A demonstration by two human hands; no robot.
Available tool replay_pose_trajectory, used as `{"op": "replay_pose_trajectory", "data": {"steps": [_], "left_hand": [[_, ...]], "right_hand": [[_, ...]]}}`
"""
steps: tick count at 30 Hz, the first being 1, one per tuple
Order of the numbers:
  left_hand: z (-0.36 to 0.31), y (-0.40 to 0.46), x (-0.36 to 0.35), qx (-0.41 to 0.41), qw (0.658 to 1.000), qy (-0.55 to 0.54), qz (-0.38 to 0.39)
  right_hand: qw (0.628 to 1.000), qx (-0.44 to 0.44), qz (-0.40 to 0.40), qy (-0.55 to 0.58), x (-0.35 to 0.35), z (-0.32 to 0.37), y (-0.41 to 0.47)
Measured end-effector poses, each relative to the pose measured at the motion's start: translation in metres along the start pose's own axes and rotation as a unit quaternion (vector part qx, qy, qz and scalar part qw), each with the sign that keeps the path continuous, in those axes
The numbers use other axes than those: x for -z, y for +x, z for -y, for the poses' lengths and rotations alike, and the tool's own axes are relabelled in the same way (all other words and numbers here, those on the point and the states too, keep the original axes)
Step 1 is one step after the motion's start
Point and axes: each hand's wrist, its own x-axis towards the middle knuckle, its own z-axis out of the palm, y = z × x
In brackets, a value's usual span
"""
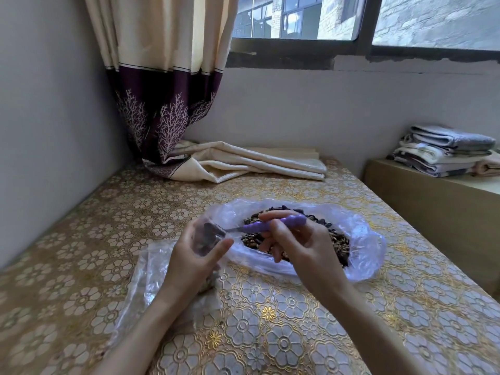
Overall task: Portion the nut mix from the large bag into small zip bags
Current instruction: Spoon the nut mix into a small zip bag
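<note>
The large clear bag [362, 239] lies open on the table right of centre, with dark brown nut mix [338, 239] heaped inside. My left hand [194, 255] holds a small zip bag [207, 236] upright, its mouth open and some dark pieces inside. My right hand [295, 239] grips a spoon by its purple handle [273, 224]. The spoon's metal end points left and reaches into the mouth of the small bag. Under my left forearm lie more clear zip bags [151, 274], flat on the table.
The table carries a gold floral cloth [270, 334]. A cream and purple curtain [167, 117] hangs at the back left, its end bunched on the table [243, 161]. Grey walls close the left and back. A low wooden bench with folded towels [443, 150] stands to the right.
</note>
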Motion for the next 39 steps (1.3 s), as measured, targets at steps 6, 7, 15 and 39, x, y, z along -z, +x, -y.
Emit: {"op": "replay_pose_trajectory", "data": {"steps": [6, 7, 15, 39], "left_hand": [[-0.006, -0.001, 0.001, -0.026, 0.999, 0.036, -0.02], [-0.005, 0.0, 0.001, -0.028, 0.999, 0.039, -0.022], [-0.005, -0.001, 0.002, -0.03, 0.997, 0.069, -0.02], [-0.008, -0.001, 0.0, -0.031, 0.997, 0.069, -0.013]], "right_hand": [[0.998, 0.014, -0.059, 0.034, 0.02, 0.002, 0.007], [0.995, 0.012, -0.089, 0.045, 0.025, 0.001, 0.009], [0.948, -0.039, -0.305, -0.088, 0.079, -0.028, 0.018], [0.945, -0.156, -0.272, -0.09, 0.1, -0.052, 0.022]]}}
